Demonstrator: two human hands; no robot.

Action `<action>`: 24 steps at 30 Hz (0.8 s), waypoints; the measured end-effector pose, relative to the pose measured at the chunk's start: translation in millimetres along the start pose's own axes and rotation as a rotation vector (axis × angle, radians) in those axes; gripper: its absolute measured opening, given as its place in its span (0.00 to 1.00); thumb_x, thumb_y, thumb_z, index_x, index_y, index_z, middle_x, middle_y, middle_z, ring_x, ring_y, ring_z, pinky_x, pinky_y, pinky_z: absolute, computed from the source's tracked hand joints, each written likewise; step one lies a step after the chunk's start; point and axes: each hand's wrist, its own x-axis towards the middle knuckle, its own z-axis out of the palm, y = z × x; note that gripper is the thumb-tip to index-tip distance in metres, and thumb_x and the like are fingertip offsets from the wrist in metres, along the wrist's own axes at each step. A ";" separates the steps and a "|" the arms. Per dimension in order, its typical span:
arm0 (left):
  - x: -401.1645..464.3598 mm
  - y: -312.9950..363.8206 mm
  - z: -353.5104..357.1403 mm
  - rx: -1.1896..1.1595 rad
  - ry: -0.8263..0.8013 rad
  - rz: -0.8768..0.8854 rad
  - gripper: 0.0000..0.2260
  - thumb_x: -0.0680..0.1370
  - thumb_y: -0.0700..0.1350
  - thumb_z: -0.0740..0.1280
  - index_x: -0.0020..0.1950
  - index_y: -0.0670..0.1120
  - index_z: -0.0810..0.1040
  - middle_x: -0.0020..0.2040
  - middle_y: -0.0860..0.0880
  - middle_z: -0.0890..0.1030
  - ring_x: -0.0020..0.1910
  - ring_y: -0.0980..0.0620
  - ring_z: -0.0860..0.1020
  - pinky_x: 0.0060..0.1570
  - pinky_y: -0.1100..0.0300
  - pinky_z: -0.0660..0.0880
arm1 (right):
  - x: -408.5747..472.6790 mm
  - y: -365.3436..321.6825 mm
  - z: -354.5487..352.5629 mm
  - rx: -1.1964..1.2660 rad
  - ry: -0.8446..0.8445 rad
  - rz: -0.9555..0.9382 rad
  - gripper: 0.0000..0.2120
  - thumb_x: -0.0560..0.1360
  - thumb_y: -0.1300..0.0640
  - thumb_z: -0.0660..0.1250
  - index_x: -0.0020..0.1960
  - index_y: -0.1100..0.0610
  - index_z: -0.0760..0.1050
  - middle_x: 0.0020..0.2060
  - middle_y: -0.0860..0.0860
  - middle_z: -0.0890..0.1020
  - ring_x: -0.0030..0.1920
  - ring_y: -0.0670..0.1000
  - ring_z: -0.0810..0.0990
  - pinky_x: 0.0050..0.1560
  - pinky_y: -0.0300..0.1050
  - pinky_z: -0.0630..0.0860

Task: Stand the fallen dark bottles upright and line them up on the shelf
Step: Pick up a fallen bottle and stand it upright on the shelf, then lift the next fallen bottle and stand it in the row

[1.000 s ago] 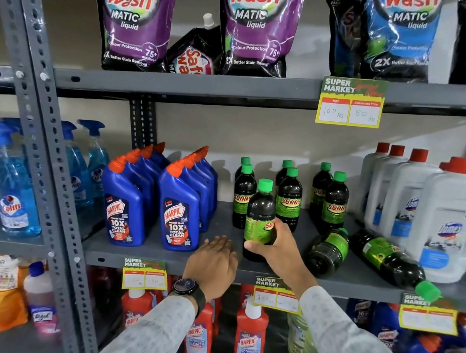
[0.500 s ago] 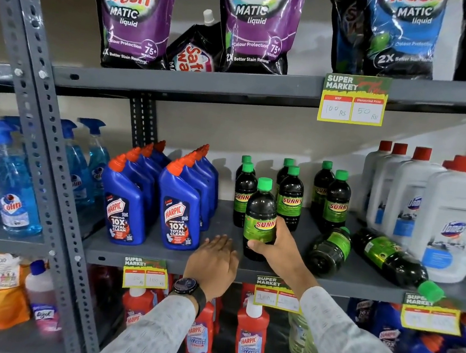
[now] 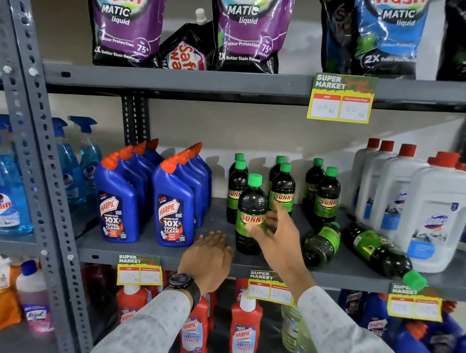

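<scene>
Shelf [image 3: 162,252] holds two fallen dark-liquid bottles [image 3: 320,244], seven upright.

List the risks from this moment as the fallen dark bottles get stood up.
1. The long fallen dark bottle with the green cap lies with its cap past the grey metal shelf's front edge; a nudge could roll it off.
2. The right hand has its fingers spread beside the upright front dark bottle labelled SUNNY; brushing it could topple it.
3. The shorter fallen dark bottle lies close to the long one, so lifting either may shift the other.
</scene>
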 end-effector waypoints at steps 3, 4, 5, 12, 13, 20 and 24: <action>-0.2 0.1 -0.6 0.011 -0.003 0.018 0.25 0.86 0.54 0.47 0.80 0.44 0.65 0.80 0.46 0.66 0.80 0.50 0.62 0.80 0.54 0.55 | 11.5 -16.2 -28.0 -0.283 0.218 -0.120 0.31 0.76 0.47 0.73 0.75 0.54 0.69 0.59 0.45 0.78 0.56 0.44 0.79 0.54 0.43 0.79; -1.2 0.0 -0.8 0.016 -0.002 0.022 0.25 0.86 0.53 0.47 0.79 0.44 0.65 0.80 0.46 0.66 0.80 0.49 0.62 0.80 0.54 0.55 | 17.1 -19.6 -39.9 -0.409 0.245 -0.127 0.27 0.77 0.46 0.72 0.72 0.56 0.72 0.58 0.48 0.78 0.56 0.49 0.80 0.54 0.46 0.79; -1.6 0.0 -1.0 0.016 -0.001 0.023 0.26 0.86 0.53 0.47 0.79 0.43 0.65 0.80 0.45 0.66 0.80 0.49 0.62 0.80 0.54 0.55 | 22.8 -22.1 -51.4 -0.521 0.239 -0.084 0.26 0.77 0.45 0.72 0.68 0.58 0.73 0.58 0.52 0.78 0.57 0.54 0.80 0.55 0.49 0.78; -0.7 0.6 -2.2 0.022 -0.034 0.014 0.26 0.86 0.53 0.46 0.80 0.43 0.64 0.81 0.45 0.65 0.81 0.49 0.61 0.80 0.53 0.54 | 40.5 -0.2 -102.8 -0.819 -0.020 0.533 0.46 0.72 0.26 0.64 0.74 0.62 0.70 0.70 0.62 0.74 0.68 0.64 0.73 0.66 0.56 0.70; -0.5 0.4 -2.3 0.020 -0.044 0.015 0.26 0.86 0.53 0.46 0.80 0.43 0.63 0.81 0.45 0.64 0.81 0.49 0.61 0.80 0.53 0.53 | 41.2 5.7 -104.9 -0.749 -0.062 0.588 0.42 0.72 0.27 0.66 0.72 0.58 0.74 0.69 0.60 0.75 0.67 0.64 0.75 0.65 0.55 0.72; -0.2 0.6 -2.7 0.016 -0.043 0.011 0.27 0.86 0.54 0.45 0.80 0.44 0.63 0.81 0.46 0.64 0.81 0.50 0.61 0.80 0.53 0.53 | 38.2 17.7 -103.0 -0.335 0.014 0.789 0.21 0.63 0.42 0.79 0.48 0.53 0.78 0.45 0.57 0.81 0.44 0.62 0.83 0.33 0.60 0.85; -0.9 0.3 -2.6 0.013 -0.030 0.014 0.27 0.86 0.54 0.45 0.80 0.44 0.64 0.81 0.45 0.65 0.80 0.50 0.62 0.80 0.54 0.54 | 36.4 18.1 -102.9 -0.242 0.033 0.751 0.23 0.62 0.43 0.79 0.49 0.56 0.78 0.44 0.59 0.84 0.43 0.63 0.85 0.31 0.60 0.84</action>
